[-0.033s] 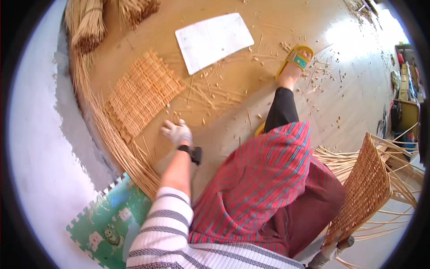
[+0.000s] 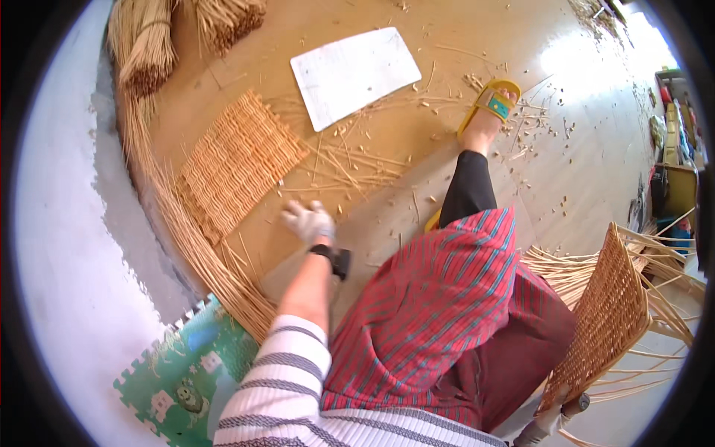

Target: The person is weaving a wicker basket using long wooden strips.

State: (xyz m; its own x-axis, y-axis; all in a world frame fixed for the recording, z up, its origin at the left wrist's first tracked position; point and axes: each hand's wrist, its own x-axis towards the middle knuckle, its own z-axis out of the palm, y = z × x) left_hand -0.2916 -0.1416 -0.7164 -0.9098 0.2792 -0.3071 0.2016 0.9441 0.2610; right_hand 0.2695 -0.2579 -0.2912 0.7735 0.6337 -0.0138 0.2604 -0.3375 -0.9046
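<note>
— Left hand [image 2: 307,220], gloved, fingers spread flat on floor just beside woven mat [image 2: 237,165]?
— Yes, holding nothing. Better gather loose reeds [image 2: 350,165] gently. Right hand [image 2: 555,417] grips half-woven basket [image 2: 607,313].

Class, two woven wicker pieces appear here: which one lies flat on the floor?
The flat rectangular woven wicker mat, beyond the gloved left hand. The other wicker panel, at the person's right, stands tilted with loose canes sticking out.

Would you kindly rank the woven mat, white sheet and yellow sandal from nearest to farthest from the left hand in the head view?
From the left hand:
1. Woven mat, just up-left on the floor.
2. White sheet, farther up.
3. Yellow sandal, up-right, on the foot.
</note>
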